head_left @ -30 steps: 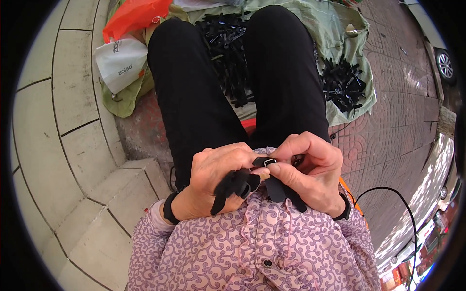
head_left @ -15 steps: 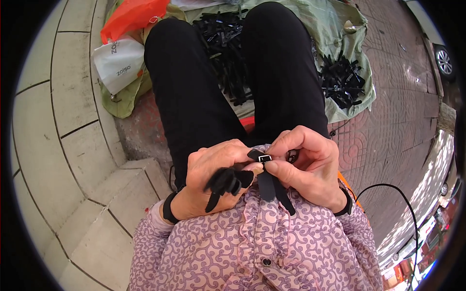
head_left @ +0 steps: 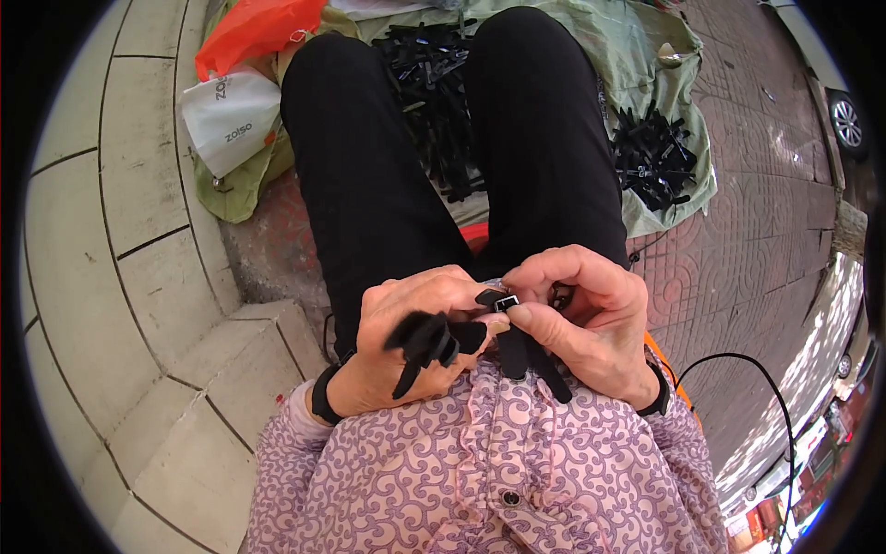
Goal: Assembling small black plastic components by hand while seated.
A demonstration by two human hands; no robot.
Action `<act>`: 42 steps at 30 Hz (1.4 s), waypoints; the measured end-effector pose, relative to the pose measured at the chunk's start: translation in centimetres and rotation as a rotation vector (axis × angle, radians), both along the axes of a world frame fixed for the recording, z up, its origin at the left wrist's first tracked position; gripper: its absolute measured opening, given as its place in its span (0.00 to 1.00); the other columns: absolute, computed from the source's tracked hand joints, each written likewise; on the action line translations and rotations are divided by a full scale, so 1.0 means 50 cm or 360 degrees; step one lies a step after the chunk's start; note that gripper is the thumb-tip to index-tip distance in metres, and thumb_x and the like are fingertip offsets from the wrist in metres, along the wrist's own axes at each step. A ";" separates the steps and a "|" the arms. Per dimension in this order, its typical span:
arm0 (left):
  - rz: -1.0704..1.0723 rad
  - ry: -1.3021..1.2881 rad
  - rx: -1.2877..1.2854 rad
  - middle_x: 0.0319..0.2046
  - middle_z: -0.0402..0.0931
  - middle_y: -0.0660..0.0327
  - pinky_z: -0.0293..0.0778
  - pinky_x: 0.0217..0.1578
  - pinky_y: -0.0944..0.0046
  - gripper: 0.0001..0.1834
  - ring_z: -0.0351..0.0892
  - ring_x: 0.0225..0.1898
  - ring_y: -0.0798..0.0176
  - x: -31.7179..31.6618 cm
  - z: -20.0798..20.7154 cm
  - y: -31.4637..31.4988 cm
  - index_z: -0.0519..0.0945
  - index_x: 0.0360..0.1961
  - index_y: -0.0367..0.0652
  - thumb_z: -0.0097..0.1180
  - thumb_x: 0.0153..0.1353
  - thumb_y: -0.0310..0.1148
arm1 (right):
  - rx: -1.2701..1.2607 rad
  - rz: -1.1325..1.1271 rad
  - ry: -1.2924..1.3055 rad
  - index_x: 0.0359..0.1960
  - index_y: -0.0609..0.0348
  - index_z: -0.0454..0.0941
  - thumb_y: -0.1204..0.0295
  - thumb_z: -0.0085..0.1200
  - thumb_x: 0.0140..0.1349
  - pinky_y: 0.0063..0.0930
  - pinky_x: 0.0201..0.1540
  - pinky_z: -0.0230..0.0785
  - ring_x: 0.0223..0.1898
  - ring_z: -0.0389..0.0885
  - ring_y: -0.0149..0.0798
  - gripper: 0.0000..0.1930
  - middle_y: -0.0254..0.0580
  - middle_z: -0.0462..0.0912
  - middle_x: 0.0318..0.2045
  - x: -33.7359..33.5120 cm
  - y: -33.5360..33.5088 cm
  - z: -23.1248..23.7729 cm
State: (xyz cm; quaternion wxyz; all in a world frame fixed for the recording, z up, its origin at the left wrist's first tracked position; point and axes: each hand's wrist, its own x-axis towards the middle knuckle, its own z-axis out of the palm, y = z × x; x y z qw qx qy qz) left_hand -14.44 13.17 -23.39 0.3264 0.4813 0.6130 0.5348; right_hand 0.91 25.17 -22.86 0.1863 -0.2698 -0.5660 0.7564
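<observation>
At far left a white bag point(head_left: 229, 120) is seen on the pavement with an orange bag point(head_left: 263, 26) above it; what they hold cannot be told. Both lie at the edge of a green cloth point(head_left: 637, 46), on which black straps are heaped: one pile point(head_left: 434, 102) between the knees, another pile point(head_left: 653, 159) to the right.

The left hand point(head_left: 411, 346) is curled closed, with a bunch of loose straps point(head_left: 426, 342) gripped in the fingers and its thumb tip set against the strap held in front of the chest. The right hand point(head_left: 581, 319) is nearly closed, thumb and forefinger pinched on that strap point(head_left: 521, 351) just below a small square metal buckle point(head_left: 505, 303).

The strap is black, flat and narrow; its short end is passed through the buckle, and its long tails are hung down over the patterned shirt point(head_left: 498, 471).
</observation>
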 end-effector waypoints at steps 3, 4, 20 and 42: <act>0.0002 -0.0024 -0.0043 0.24 0.79 0.56 0.72 0.20 0.71 0.14 0.81 0.21 0.65 0.000 0.005 0.002 0.81 0.36 0.34 0.69 0.48 0.20 | 0.0012 0.0017 0.0004 0.38 0.65 0.81 0.82 0.61 0.58 0.12 0.22 0.57 0.23 0.69 0.15 0.07 0.29 0.78 0.24 0.002 0.004 -0.001; 0.0004 -0.0025 -0.0043 0.24 0.79 0.56 0.72 0.20 0.71 0.14 0.81 0.21 0.65 -0.001 0.005 0.002 0.81 0.36 0.34 0.69 0.48 0.20 | 0.0067 0.0048 0.0030 0.39 0.65 0.81 0.82 0.61 0.58 0.12 0.22 0.57 0.23 0.69 0.16 0.07 0.29 0.78 0.24 0.003 0.005 -0.002; -0.0061 0.0066 -0.0103 0.25 0.77 0.57 0.72 0.21 0.69 0.10 0.79 0.20 0.64 -0.004 0.000 -0.002 0.79 0.38 0.38 0.65 0.55 0.24 | -0.0198 0.0067 -0.0125 0.38 0.66 0.79 0.80 0.62 0.60 0.13 0.25 0.68 0.25 0.76 0.20 0.06 0.34 0.81 0.28 0.010 0.006 0.012; 0.0267 -0.0126 -0.0285 0.30 0.81 0.59 0.74 0.24 0.72 0.13 0.83 0.25 0.66 0.019 -0.006 0.002 0.80 0.40 0.39 0.68 0.54 0.24 | -0.0590 0.0113 -0.0060 0.41 0.68 0.74 0.83 0.53 0.63 0.14 0.31 0.70 0.29 0.80 0.23 0.06 0.39 0.82 0.28 -0.005 0.006 0.005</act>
